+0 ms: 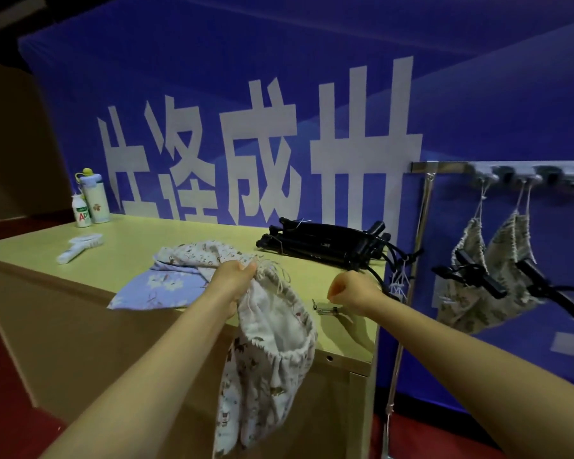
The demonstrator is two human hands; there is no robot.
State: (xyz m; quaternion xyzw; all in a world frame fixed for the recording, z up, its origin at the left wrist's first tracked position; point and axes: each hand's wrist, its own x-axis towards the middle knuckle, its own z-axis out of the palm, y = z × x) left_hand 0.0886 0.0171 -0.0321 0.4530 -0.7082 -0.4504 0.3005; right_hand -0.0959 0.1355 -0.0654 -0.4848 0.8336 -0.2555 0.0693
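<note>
Keep the left hand gripping the bag mouth while the right hand, clenched beside the bag, draws the cord evenly.

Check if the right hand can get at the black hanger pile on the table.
Probably yes: the right hand is close in front of the black hanger pile, with nothing standing between them.

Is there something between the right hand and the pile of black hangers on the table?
Nothing visible. The right hand, fingers curled, hovers just before the black hangers, with only bare table between. A small metal clip lies below the hand, outside that path.
</note>
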